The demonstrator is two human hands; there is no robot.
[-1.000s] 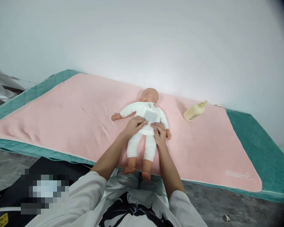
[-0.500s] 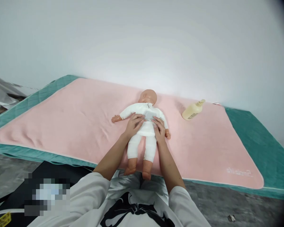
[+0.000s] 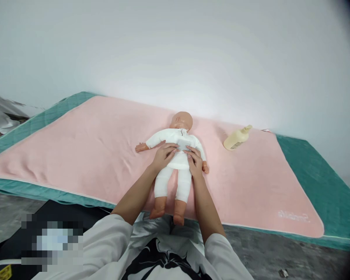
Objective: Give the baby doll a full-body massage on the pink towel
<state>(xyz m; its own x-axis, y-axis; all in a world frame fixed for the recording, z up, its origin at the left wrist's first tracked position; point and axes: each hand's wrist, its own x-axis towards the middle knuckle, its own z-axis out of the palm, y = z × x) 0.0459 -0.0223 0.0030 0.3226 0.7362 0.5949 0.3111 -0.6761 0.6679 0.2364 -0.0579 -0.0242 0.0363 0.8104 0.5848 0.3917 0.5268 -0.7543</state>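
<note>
A bald baby doll (image 3: 181, 160) in a white cloth suit lies lengthwise in front of me, its face out of sight. Its head points away and its feet towards me. My left hand (image 3: 164, 155) rests on the left side of the doll's torso, fingers stretched out over the cloth. On the other side lies my right hand (image 3: 195, 160), likewise with fingers extended. Between the fingertips of both hands is a grey patch (image 3: 183, 145) on the torso; whether it is loose or fixed I cannot tell. A short dark thread shows near the neck.
Under the doll a pink mat (image 3: 251, 186) covers most of a green padded bed (image 3: 312, 167) against a white wall. A pale yellow pump bottle (image 3: 236, 139) lies tilted to the right. A black surface (image 3: 46, 214) with a blurred-out patch is at lower left.
The whole view has shifted slightly, so everything sits a little further left and lower. My hands stay on the doll's torso, with the fingers moved very little.
</note>
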